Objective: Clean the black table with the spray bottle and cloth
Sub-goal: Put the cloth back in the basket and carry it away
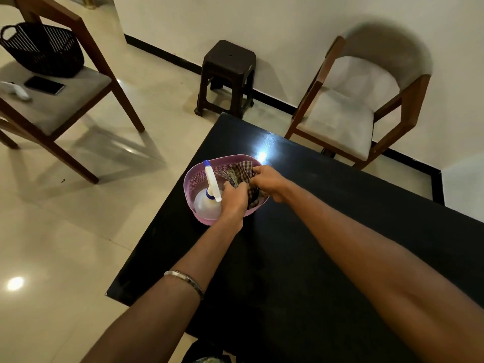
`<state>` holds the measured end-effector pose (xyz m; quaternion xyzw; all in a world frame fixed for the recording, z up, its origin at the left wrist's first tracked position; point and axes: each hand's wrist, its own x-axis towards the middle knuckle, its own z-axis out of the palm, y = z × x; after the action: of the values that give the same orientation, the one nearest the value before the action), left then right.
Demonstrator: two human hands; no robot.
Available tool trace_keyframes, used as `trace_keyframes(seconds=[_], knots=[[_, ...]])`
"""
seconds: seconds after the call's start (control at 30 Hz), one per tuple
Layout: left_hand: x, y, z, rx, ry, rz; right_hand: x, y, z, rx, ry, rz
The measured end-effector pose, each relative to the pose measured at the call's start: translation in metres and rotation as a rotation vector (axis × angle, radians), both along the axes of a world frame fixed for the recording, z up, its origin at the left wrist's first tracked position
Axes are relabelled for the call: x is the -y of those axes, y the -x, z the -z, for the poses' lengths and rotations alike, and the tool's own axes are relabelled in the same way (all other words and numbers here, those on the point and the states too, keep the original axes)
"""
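While the pink basket is sitting near the black table's far left corner, both hands, left hand and right hand, are clutching the checked cloth inside it, beside the spray bottle.

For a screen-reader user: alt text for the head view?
Both hands, left and right, grip a checked cloth in a pink basket on a black table; a spray bottle stands in the basket.
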<state>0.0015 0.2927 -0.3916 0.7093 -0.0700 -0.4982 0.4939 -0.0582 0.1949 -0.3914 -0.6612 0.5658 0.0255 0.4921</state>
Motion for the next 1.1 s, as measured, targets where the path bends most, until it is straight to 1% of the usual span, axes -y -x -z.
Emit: trace_keyframes(seconds=[0.23,0.43,0.53,0.67,0.77,0.87,0.97,1.03,1.1], knots=[[0.009,-0.005,0.011,-0.051,-0.09,0.013,0.0,-0.007,0.003,-0.056,-0.01,-0.029],[0.014,-0.009,0.011,-0.084,-0.128,0.053,0.006,-0.007,0.001,-0.054,-0.089,-0.035],[0.015,-0.008,0.012,-0.075,-0.144,0.072,0.007,-0.005,0.0,-0.059,-0.077,-0.044],[0.01,-0.002,0.012,0.017,-0.131,0.112,0.004,0.002,-0.001,-0.025,-0.072,-0.058],[-0.001,0.005,0.009,0.086,-0.035,0.14,-0.005,0.012,-0.008,0.024,-0.044,-0.04],[-0.016,0.016,0.006,0.156,0.043,0.168,-0.017,0.028,-0.013,0.115,-0.045,0.02],[-0.035,0.028,0.006,0.257,0.107,0.146,-0.03,0.047,-0.016,0.211,-0.061,0.08],[-0.05,0.037,0.007,0.331,0.128,0.109,-0.04,0.061,-0.018,0.238,-0.068,0.108],[-0.067,0.044,0.008,0.357,0.128,0.075,-0.048,0.074,-0.019,0.252,-0.083,0.143]])
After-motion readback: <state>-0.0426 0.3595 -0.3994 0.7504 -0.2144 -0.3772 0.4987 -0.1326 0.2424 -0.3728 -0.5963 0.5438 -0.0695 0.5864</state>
